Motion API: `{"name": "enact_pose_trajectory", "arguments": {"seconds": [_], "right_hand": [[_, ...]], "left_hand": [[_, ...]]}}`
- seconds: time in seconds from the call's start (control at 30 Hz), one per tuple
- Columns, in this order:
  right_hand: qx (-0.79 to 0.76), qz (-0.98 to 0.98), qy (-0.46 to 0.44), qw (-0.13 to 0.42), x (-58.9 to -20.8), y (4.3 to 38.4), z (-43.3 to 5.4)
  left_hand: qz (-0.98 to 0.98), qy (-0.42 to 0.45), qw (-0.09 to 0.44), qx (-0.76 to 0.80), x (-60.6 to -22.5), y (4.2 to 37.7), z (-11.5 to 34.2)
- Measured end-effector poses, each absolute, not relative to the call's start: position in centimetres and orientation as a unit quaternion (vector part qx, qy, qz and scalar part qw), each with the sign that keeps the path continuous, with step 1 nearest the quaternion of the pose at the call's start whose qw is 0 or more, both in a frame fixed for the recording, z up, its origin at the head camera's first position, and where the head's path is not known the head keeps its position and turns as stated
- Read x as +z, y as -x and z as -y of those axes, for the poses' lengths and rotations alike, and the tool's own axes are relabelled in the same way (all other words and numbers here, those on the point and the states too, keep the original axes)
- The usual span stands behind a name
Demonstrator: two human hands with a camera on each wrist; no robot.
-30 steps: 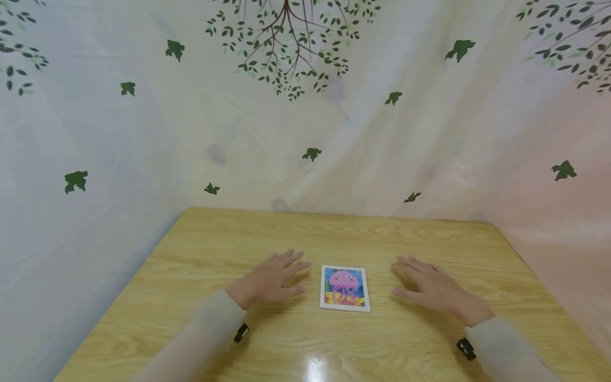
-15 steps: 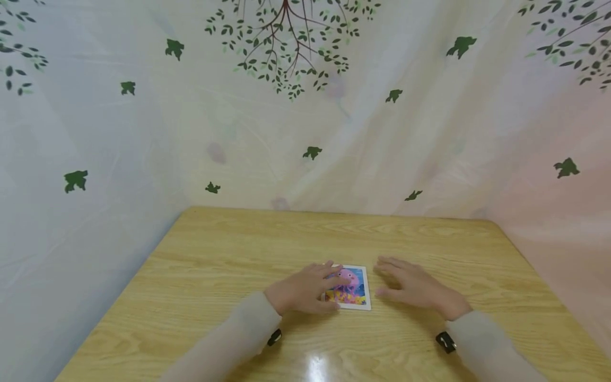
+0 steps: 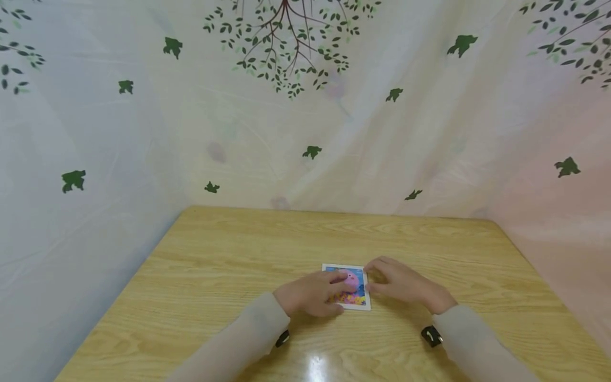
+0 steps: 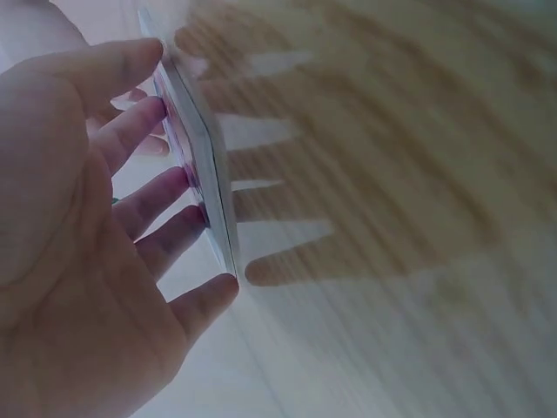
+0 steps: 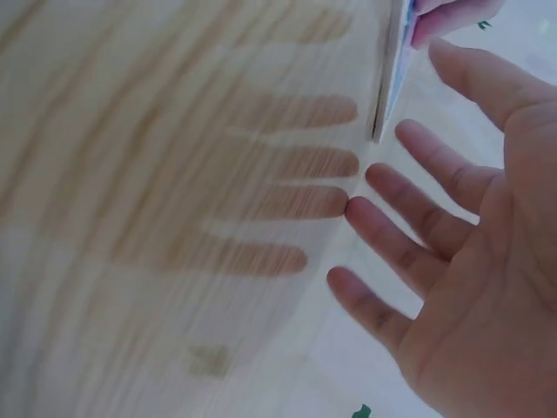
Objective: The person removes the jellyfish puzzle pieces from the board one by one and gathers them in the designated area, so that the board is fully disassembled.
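A square jellyfish picture board (image 3: 357, 300) with a white border lies flat on the wooden table. My left hand (image 3: 310, 294) covers its left part, fingers spread and fairly straight. In the left wrist view, the fingertips rest on the board's (image 4: 202, 148) face and the thumb is at its edge. My right hand (image 3: 408, 284) is at the board's right edge, with thumb and index finger by that side. The right wrist view shows its other fingers extended near the tabletop, and a corner of the board (image 5: 393, 74). Nothing is gripped in either hand.
The wood-grain table (image 3: 238, 239) reaches back to a pale cloth backdrop (image 3: 267, 159) printed with leaves and branches, which also hangs along both sides. A dark band (image 3: 431, 336) shows at the right wrist. Light reflects off the table's front.
From the board's left side, my left hand has moved right onto its face. My right hand has come left to the board's right edge. The board has stayed in place.
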State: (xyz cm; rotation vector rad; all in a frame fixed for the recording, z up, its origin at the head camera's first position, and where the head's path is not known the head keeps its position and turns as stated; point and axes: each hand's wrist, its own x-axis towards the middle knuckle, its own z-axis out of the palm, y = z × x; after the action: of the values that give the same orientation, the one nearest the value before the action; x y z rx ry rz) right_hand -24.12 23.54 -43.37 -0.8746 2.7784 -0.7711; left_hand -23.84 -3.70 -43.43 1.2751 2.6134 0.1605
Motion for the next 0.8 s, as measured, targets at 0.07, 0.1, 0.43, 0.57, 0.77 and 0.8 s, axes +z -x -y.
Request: {"name": "enact_pose_trajectory", "arguments": {"seconds": [0.07,0.1,0.43,0.57,0.77,0.8], "right_hand": [[-0.251,-0.923,0.286,0.064,-43.5,24.3,-23.4],[-0.248,-0.925,0.282,0.062,-43.5,24.4,-23.3],[-0.239,-0.934,0.262,0.055,-43.1,24.4,-22.1],[-0.23,-0.936,0.261,0.05,-43.0,24.6,-21.6],[-0.213,-0.942,0.252,0.061,-42.9,24.9,-21.3],[-0.21,-0.943,0.25,0.064,-42.8,25.0,-21.2]], "left_hand": [[-0.89,-0.437,0.113,0.056,-43.3,23.9,3.7],[-0.89,-0.439,0.112,0.057,-43.3,23.9,3.6],[-0.892,-0.428,0.132,0.059,-43.2,23.9,3.6],[-0.893,-0.426,0.132,0.055,-43.0,23.9,3.7],[-0.892,-0.429,0.132,0.054,-42.8,23.9,3.9],[-0.892,-0.429,0.131,0.055,-42.8,23.9,3.9]]}}
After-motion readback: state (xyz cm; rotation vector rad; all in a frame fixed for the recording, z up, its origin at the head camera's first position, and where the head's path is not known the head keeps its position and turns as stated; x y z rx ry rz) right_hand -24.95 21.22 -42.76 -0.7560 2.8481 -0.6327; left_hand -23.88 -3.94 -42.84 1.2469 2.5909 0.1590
